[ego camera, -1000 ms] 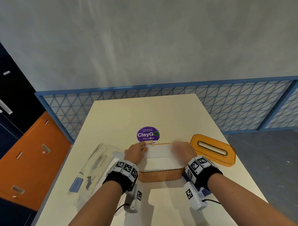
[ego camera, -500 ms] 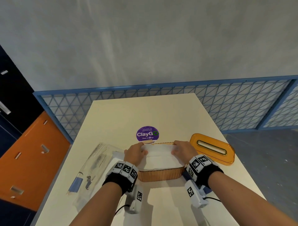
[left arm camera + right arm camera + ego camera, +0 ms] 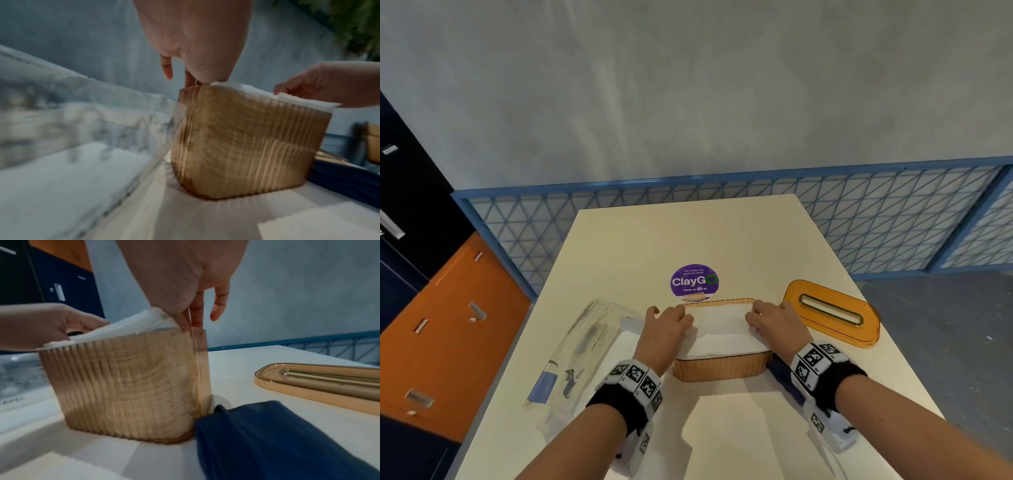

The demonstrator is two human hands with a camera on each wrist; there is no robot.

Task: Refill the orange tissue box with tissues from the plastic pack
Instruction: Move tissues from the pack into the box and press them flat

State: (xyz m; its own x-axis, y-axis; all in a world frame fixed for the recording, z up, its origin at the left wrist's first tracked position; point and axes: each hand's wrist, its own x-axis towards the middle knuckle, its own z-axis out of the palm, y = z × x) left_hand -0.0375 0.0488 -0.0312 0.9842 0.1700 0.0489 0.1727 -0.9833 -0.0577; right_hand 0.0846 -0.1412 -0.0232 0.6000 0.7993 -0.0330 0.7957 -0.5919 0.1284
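Observation:
The orange ribbed tissue box stands open on the table, with a white tissue stack in it that rises above the rim. My left hand holds the stack's left end, thumb on top and fingers pointing down inside the box's end wall. My right hand holds the right end the same way, its fingers down at the wall. The box's orange lid lies flat to the right. The clear plastic pack lies to the left, with tissues still inside.
A dark blue cloth-like thing lies against the box's right side. A round purple sticker is on the cream table behind the box. Orange and dark cabinets stand to the left, and a blue mesh railing runs behind.
My right hand, blurred a second ago, has settled on the stack's right end. Both hands have drawn slightly inward, and the top sheets now crease between them.

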